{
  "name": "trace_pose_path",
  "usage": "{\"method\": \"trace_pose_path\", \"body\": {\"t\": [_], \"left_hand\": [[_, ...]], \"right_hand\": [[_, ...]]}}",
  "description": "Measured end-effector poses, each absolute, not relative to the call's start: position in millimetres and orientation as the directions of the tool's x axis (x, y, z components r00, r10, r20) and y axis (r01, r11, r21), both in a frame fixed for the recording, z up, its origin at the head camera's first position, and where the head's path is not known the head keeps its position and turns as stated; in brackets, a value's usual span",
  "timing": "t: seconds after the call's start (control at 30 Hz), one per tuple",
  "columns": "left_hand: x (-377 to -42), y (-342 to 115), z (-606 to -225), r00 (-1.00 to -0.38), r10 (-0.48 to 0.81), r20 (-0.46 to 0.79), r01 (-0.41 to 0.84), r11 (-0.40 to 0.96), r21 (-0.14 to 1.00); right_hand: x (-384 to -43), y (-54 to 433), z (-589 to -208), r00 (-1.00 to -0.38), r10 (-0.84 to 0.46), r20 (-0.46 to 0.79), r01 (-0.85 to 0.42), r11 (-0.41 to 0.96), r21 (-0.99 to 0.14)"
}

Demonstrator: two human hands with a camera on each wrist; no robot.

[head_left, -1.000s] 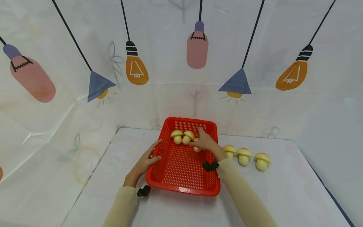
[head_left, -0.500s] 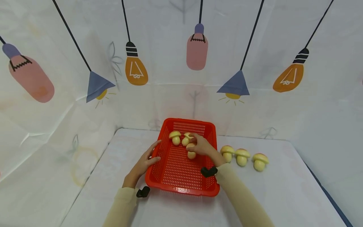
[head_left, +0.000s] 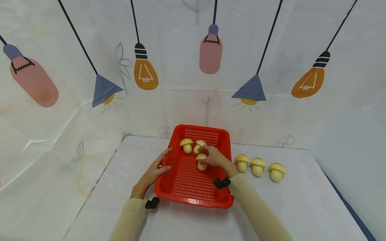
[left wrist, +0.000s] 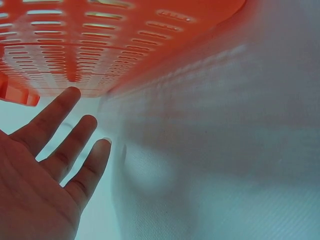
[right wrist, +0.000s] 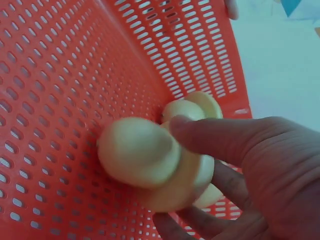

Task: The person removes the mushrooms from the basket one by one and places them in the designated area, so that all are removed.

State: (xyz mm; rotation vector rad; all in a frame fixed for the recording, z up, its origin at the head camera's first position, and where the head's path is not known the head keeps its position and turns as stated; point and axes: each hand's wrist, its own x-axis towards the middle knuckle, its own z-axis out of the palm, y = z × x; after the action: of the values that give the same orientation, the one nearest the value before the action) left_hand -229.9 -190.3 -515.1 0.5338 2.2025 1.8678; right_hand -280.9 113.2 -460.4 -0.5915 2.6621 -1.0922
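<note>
Inside a red plastic basket [head_left: 193, 182], my right hand [head_left: 214, 156] holds a toy mushroom [head_left: 202, 166] by its cap, between thumb and fingers. In the right wrist view, the stem of this toy mushroom [right wrist: 137, 150] points away from the hand [right wrist: 240, 165]. Just behind it in the basket, two more yellow mushrooms [head_left: 187, 146] lie side by side; the fingers partly hide the right one [head_left: 199, 144]. My left hand [head_left: 153, 172] rests at the basket's left rim. From the left wrist, the fingers [left wrist: 55, 120] look straight and spread beside the basket's slotted wall [left wrist: 95, 40].
To the right of the basket, three similar mushrooms [head_left: 257, 167] stand in a row on the white table [head_left: 286, 207]. A pale wall sheet [head_left: 181, 107] printed with hanging lamps rises behind the table.
My right hand has come down and toward me from the back of the basket, bringing the mushroom slightly forward and left. The left hand stays at the rim.
</note>
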Motion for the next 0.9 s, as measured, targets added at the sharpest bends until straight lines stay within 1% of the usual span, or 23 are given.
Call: {"method": "trace_pose_path", "body": {"t": [0.3,0.7,0.9], "left_hand": [[-228.8,-190.0,-515.3,-0.914,0.398,0.082,0.154,0.151,0.977],[-228.6,-191.2,-514.3,-0.913,0.401,0.076,0.148,0.152,0.977],[-229.0,-191.6,-514.6,-0.91,0.406,0.081,0.153,0.148,0.977]], "right_hand": [[-284.2,111.7,-466.5,-0.906,-0.413,-0.092,-0.241,0.682,-0.69],[-281.8,111.6,-464.8,-0.845,-0.526,-0.092,-0.341,0.664,-0.666],[-279.3,112.0,-463.8,-0.84,-0.537,-0.078,-0.357,0.656,-0.665]]}}
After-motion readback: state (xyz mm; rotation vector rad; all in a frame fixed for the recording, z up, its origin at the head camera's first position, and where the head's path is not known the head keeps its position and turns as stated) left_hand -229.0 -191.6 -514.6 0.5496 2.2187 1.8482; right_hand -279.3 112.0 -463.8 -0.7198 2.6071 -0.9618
